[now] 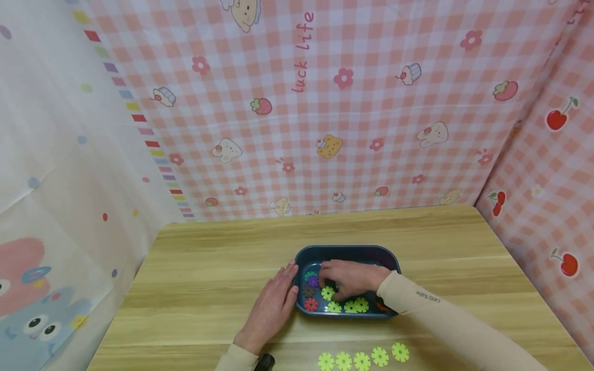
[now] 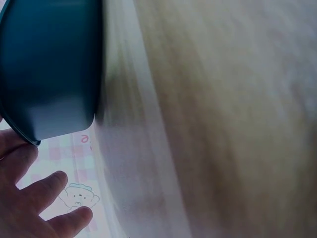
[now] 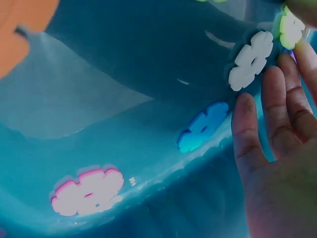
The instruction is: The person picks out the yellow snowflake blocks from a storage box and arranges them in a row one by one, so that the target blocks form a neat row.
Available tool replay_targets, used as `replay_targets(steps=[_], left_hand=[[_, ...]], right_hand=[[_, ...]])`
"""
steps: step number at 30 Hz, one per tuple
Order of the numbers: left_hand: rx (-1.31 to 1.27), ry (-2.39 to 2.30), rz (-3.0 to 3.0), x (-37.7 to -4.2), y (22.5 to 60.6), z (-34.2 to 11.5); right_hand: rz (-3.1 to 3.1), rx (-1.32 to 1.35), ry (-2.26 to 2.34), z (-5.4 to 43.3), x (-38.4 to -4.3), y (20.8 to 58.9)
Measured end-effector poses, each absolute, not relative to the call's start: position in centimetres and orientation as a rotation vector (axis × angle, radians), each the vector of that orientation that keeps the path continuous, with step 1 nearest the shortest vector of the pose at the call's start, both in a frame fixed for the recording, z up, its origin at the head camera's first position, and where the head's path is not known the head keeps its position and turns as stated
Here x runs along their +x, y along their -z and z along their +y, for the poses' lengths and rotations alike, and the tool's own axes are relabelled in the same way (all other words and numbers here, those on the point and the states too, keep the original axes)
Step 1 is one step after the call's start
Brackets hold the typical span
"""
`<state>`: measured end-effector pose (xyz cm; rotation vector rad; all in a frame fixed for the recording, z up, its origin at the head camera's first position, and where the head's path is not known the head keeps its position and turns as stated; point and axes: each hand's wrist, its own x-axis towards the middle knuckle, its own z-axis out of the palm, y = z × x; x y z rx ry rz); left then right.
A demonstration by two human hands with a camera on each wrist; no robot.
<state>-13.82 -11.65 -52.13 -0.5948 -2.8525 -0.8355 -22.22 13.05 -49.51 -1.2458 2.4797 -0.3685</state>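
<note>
A dark blue plastic bin (image 1: 348, 315) sits on the wooden table with flower-shaped, notched discs inside. My left hand (image 1: 274, 301) rests against the bin's left end, fingers fairly straight at the rim; the left wrist view shows fingertips (image 2: 25, 153) at that edge. Reaching in from the right, my right hand (image 1: 355, 278) has thumb and forefinger at opposite edges of a yellow-green disc (image 1: 328, 293). The right wrist view shows this yellow-green disc (image 3: 291, 29) between them, with the other fingers stretched beside a white-looking disc (image 3: 251, 60). More yellow-green discs (image 1: 356, 305) lie near the bin's front wall.
Red (image 1: 311, 305), brown (image 1: 308, 292) and purple (image 1: 313, 281) discs lie at the bin's left end, an orange piece (image 1: 381, 306) at its right. Several yellow-green discs (image 1: 362, 361) form a row on the table in front. A checked cloth (image 1: 278, 129) hangs behind.
</note>
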Motion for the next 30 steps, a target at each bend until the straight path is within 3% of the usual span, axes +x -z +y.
replay_targets(steps=[30], left_hand=[[-0.592, 0.828, -2.852, -13.82, 51.94, -11.6]], right_hand=[[2.489, -1.157, 0.391, 13.52, -22.0, 49.07]])
